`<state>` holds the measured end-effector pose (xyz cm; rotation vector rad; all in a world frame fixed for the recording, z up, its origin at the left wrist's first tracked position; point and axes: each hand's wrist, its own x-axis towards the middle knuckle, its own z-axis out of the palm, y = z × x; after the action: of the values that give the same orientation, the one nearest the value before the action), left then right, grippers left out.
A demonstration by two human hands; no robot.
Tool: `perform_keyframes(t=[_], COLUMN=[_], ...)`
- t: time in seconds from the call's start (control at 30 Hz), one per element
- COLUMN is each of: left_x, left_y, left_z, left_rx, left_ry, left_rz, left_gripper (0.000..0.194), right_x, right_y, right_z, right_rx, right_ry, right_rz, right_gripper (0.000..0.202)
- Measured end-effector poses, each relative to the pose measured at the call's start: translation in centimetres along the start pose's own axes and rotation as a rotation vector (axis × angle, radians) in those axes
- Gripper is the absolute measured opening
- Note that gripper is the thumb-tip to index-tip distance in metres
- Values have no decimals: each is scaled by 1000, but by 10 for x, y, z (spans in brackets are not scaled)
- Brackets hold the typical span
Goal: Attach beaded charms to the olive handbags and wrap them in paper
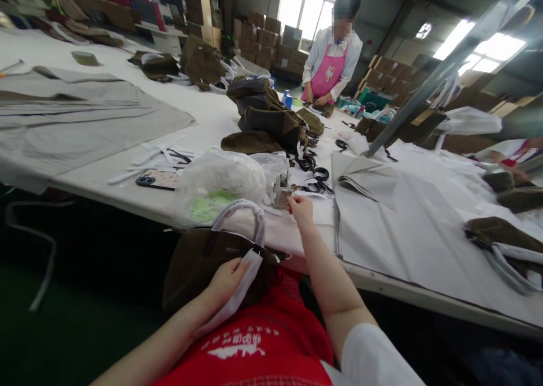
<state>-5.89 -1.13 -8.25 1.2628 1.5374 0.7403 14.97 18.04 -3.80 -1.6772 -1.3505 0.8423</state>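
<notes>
At the left of my view, a layered pile of pale sheets (85,131) lies on the long white table (207,106). To its right, near the front edge, I see a phone (158,180) lying flat, with white strips (146,157) just behind it.

Next comes the dark brown bag (190,270), off the near edge and close against the red apron (263,324). 1 wrapped handle (241,204) arches above it. My left hand (227,278) is closed, thumb on top, around a white-wrapped strap (250,276) at the front of this bag. Beyond the handle sits a crumpled clear plastic bag (223,174) with green showing in it; farther off, brown bags (271,120) are heaped.

Right of the plastic, my right hand (301,209) has its fingers curled and nearly together at a small grey boxy object (280,194); I cannot tell whether they grip anything. Black coiled straps (314,171) lie just beyond, and on the far side a person in a pink apron (331,72) works with both hands low. Farther right, white sheets (382,239) spread near a slanted metal pole (407,109), then another brown bag (492,228) lies at the right.
</notes>
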Motion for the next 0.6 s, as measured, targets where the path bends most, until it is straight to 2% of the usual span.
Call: perform_keyframes(t=[0.1, 0.2, 0.3, 0.4, 0.5, 0.6], left_x=[-2, -3, -3, -4, -4, -4], left_y=[2, 5, 6, 6, 6, 4], left_z=[0, 1, 2, 2, 1, 0], left_rx=[33, 32, 9, -16, -36, -55], left_ry=[10, 15, 10, 22, 28, 26], left_rz=[14, -5, -23, -10, 0, 1], left_gripper=[48, 46, 43, 42, 41, 42], right_x=[-3, -29, -79, -127, -153, -160], right_y=[-3, -4, -4, -1, 6, 11], right_z=[-12, -18, -18, -11, 0, 11], right_rx=[-49, -52, 80, 177, 156, 55], right_ry=[-21, -98, -364, -597, -669, -668], right_rz=[6, 7, -2, 79, 139, 138], right_gripper=[17, 17, 23, 32, 34, 31])
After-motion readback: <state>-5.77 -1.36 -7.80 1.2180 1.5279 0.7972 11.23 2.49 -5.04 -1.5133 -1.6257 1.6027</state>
